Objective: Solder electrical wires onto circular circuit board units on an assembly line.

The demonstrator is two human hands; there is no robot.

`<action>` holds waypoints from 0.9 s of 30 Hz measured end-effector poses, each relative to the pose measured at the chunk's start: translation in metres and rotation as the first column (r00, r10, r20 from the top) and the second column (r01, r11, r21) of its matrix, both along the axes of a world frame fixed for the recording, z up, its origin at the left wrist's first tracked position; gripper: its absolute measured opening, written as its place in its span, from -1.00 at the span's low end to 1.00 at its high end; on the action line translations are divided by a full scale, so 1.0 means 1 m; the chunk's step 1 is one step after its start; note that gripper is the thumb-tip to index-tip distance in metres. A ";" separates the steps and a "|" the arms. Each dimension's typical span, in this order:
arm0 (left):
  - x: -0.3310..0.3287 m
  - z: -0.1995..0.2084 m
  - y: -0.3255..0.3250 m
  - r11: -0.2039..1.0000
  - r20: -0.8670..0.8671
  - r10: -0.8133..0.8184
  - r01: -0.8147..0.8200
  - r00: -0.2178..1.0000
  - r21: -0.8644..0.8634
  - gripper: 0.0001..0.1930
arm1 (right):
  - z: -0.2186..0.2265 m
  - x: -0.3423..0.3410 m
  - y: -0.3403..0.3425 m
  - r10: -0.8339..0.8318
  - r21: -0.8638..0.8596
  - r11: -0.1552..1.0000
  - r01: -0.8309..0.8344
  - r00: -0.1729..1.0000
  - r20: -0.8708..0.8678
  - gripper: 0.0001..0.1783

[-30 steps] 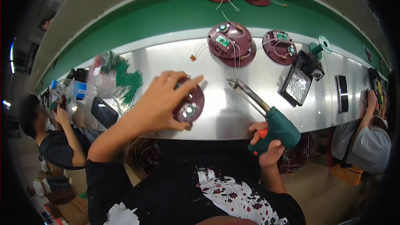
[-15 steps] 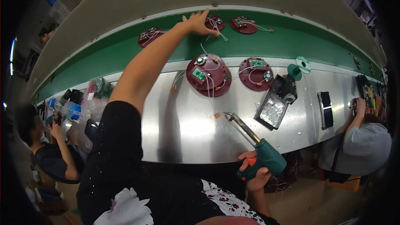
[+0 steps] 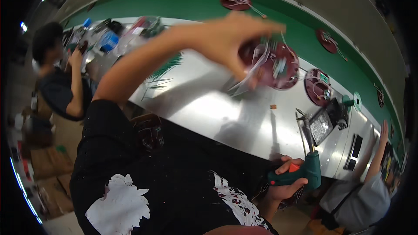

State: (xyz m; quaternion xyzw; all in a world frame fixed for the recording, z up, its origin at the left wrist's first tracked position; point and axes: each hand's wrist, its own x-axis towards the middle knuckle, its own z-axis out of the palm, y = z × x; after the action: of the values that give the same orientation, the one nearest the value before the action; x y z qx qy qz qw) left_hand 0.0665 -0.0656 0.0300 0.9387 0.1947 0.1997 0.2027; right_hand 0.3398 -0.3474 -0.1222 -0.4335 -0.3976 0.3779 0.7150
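My left hand (image 3: 228, 39), blurred by motion, is closed around the edge of a round maroon disc (image 3: 249, 53) with a green circuit board and pale wires dangling from it. It hovers over or against more maroon discs (image 3: 285, 69) stacked on the metal bench; the blur hides whether they touch. In my right hand (image 3: 287, 187), near the bench's front edge, is a green soldering gun (image 3: 311, 172) with an orange trigger. Its tip points away from me, beside a black tray (image 3: 321, 126) with a silvery bottom. A small orange piece (image 3: 273, 106) lies on the bench.
Another maroon disc (image 3: 317, 88) and a green solder spool (image 3: 353, 101) are at the right. Further discs (image 3: 235, 1) lie along the green strip (image 3: 191, 2). Thin green wires (image 3: 167, 69) and bagged items (image 3: 135, 39) are on the left. People work on both sides.
My left hand has come back from the green strip with a disc, toward the stack. The head view has turned, and the soldering gun now points more steeply away from me.
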 end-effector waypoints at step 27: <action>-0.150 -0.106 -0.109 0.544 -0.020 0.833 -0.813 0.552 0.207 -0.88 | 0.015 -0.023 0.027 0.052 -0.036 0.998 -0.046 0.980 0.191 -0.20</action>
State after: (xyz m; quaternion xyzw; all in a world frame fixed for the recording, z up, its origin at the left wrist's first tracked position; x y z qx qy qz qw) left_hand -0.0833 -0.1751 -0.0759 0.7607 0.6058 0.2327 -0.0090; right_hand 0.3169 -0.3208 -0.1071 -0.4693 -0.4690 0.3581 0.6569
